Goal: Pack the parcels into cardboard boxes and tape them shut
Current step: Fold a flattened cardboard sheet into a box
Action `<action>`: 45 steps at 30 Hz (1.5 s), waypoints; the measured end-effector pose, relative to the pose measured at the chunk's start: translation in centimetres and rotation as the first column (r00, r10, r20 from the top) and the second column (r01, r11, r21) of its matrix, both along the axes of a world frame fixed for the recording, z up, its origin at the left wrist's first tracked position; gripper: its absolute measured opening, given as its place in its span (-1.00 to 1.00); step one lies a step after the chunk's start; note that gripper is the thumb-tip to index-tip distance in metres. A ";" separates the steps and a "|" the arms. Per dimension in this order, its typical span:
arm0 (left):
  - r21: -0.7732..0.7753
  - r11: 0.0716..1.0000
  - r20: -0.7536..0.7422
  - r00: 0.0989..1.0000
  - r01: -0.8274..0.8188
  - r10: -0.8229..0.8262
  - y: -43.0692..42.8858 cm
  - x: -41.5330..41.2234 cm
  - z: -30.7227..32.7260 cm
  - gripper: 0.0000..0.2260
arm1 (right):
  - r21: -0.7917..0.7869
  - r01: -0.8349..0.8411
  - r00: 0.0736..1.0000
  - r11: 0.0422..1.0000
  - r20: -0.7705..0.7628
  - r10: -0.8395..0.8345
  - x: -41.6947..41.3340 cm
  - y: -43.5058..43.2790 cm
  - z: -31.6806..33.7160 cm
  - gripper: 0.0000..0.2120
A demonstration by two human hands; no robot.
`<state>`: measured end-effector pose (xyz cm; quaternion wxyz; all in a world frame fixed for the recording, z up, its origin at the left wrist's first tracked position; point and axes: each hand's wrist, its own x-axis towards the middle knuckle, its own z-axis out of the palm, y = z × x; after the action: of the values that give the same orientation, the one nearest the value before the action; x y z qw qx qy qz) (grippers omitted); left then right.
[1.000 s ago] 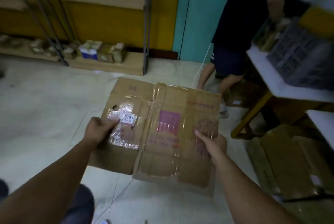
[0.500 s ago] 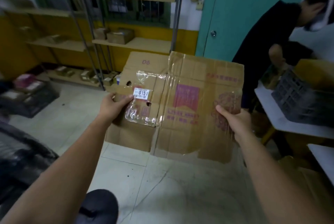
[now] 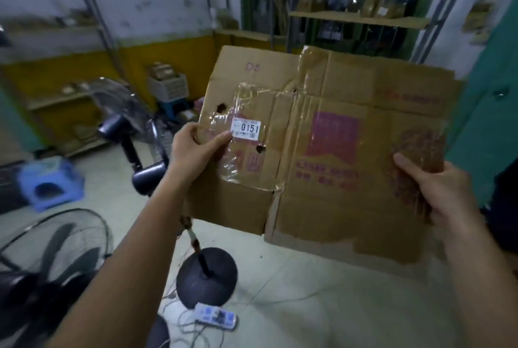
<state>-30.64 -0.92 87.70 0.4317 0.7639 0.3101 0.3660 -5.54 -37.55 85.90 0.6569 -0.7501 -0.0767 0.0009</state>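
Leftmost, a blue stool (image 3: pixel 47 185) is seen on the floor, with a fan grille (image 3: pixel 56 258) nearer at the lower left. Further right, a second fan (image 3: pixel 126 114) is seen blurred, and a dark round base (image 3: pixel 207 277) is set on the floor, with a white power strip (image 3: pixel 215 316) just in front of it among loose wires. A flattened cardboard box (image 3: pixel 336 151) is held up in the air at mid-frame, so that the shelf (image 3: pixel 358 18) behind is partly hidden. Its left edge is pinched by the left hand (image 3: pixel 196 151), the thumb laid on the front face touching a white label (image 3: pixel 246 129) marked 0151, the other fingers hidden behind. Its right edge is gripped by the right hand (image 3: pixel 440 187), thumb across the printed face, fingers out of sight behind. A teal door (image 3: pixel 487 123) is seen at far right
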 end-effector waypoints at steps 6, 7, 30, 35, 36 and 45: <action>-0.024 0.964 0.073 0.961 -0.264 0.265 -2.7 -14.0 2.6 -0.54 | 0.110 -0.291 0.957 0.950 0.035 0.288 -6.0 5.6 3.4 -0.39; -0.038 0.949 0.083 0.945 -0.313 0.315 -3.0 -16.6 2.8 -0.57 | 0.114 -0.351 0.936 0.930 0.040 0.348 -7.2 7.2 3.5 -0.34; -0.204 0.119 0.089 0.102 -0.972 0.991 -18.2 -75.0 -0.1 -0.61 | -0.043 -0.998 0.035 0.043 0.156 0.987 -60.3 34.9 4.8 -0.53; -0.232 -0.063 0.081 -0.084 -0.971 0.993 -21.9 -83.0 -1.3 -0.50 | -0.038 -0.995 -0.095 -0.090 0.137 0.986 -71.3 37.1 3.9 -0.61; -0.233 -0.099 0.076 -0.120 -0.967 0.990 -22.5 -84.2 -1.4 -0.51 | -0.043 -0.991 -0.129 -0.124 0.131 0.983 -73.1 37.8 3.5 -0.58; -0.217 -0.366 0.019 -0.378 -0.905 0.926 -25.6 -89.5 -3.7 -0.46 | -0.002 -0.934 -0.356 -0.356 0.066 0.932 -85.6 41.4 0.9 -0.59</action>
<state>-120.11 -26.55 84.04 0.0080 0.1103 0.7800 0.6159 -91.15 3.87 86.77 0.3899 -0.3449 -0.6738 0.5245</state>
